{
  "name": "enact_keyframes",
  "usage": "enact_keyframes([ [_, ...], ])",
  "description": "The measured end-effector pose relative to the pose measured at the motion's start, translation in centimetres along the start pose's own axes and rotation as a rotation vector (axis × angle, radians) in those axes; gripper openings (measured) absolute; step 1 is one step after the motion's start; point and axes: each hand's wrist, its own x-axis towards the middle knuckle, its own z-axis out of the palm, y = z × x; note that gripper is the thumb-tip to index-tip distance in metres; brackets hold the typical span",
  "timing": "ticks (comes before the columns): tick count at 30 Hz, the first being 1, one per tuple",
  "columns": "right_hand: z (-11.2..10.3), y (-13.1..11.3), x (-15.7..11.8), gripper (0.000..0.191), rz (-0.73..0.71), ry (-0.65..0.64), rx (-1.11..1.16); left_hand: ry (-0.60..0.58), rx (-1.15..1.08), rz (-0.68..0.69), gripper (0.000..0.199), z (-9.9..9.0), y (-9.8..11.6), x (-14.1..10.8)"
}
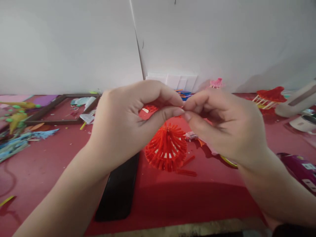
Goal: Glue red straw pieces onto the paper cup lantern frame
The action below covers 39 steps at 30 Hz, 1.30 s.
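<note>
My left hand (123, 121) and my right hand (227, 125) are raised over the table with their fingertips meeting. Thumb and forefinger of each are pinched together. A speck of red shows near the fingertips, but what they hold is too small and too hidden to make out. Below them stands a red dome-shaped piece (166, 149) made of many fuzzy strips, like pipe cleaners, fanning down from a top point. Short red fuzzy strips (186, 172) lie at its right side. My left wrist passes over a black phone (118, 187) lying flat.
On the red table (212, 194), a dark frame (56, 122) and blue fuzzy strips (14, 144) lie left. Blue and orange strips (184, 95) sit behind my hands. Rightward are a red-roofed stick model (271, 95), a white cup (302, 123) and a purple object (296, 168).
</note>
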Motion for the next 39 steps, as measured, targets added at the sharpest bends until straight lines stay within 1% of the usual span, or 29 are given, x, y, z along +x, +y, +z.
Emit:
enact_keyframes([
  [2, 0.6, 0.8, 0.0, 0.01, -0.041, -0.024, -0.025, -0.012, 0.074, 0.023, 0.009, 0.4, -0.8, -0.2],
  [4, 1.2, 1.6, -0.2, 0.013, -0.066, -0.047, -0.068, -0.05, 0.116, 0.06, 0.01, 1.0, -1.6, -0.4],
  [6, 1.7, 2.4, -0.5, 0.012, -0.074, -0.045, -0.098, -0.083, 0.112, 0.06, 0.012, 1.4, -2.1, -0.6],
  [9, 2.0, 3.0, -1.0, 0.009, -0.1, -0.005, -0.096, -0.112, 0.053, 0.028, 0.014, 1.7, -2.1, -0.7],
  [14, 1.8, 3.2, -1.1, 0.008, -0.191, 0.017, 0.04, -0.205, -0.164, -0.045, 0.016, 1.1, -1.7, -0.6],
  [17, 1.8, 3.1, -1.0, 0.006, -0.215, 0.029, 0.077, -0.247, -0.244, -0.046, 0.019, 0.8, -1.8, -0.5],
  [20, 1.8, 2.9, -1.0, 0.006, -0.226, 0.048, 0.088, -0.252, -0.271, -0.021, 0.021, 0.5, -1.8, -0.4],
  [24, 1.6, 2.6, -1.1, 0.009, -0.274, 0.033, 0.169, -0.264, -0.287, 0.018, 0.021, 0.1, -1.4, -0.5],
  [29, 1.3, 2.5, -1.2, 0.019, -0.286, 0.023, 0.233, -0.264, -0.228, 0.045, 0.02, -0.3, -1.1, -0.4],
  [32, 0.9, 2.6, -1.1, 0.016, -0.296, -0.016, 0.213, -0.248, -0.16, 0.051, 0.021, -0.6, -1.1, -0.3],
  [35, 0.1, 2.7, -0.8, 0.005, -0.306, -0.104, 0.187, -0.247, -0.126, 0.048, 0.021, -0.9, -1.4, -0.1],
  [36, -0.2, 2.7, -0.8, 0.007, -0.316, -0.143, 0.177, -0.246, -0.117, 0.044, 0.021, -1.0, -1.5, -0.1],
  [39, -1.0, 2.7, -0.5, 0.019, -0.334, -0.251, 0.131, -0.257, -0.096, 0.029, 0.02, -1.3, -1.9, 0.0],
])
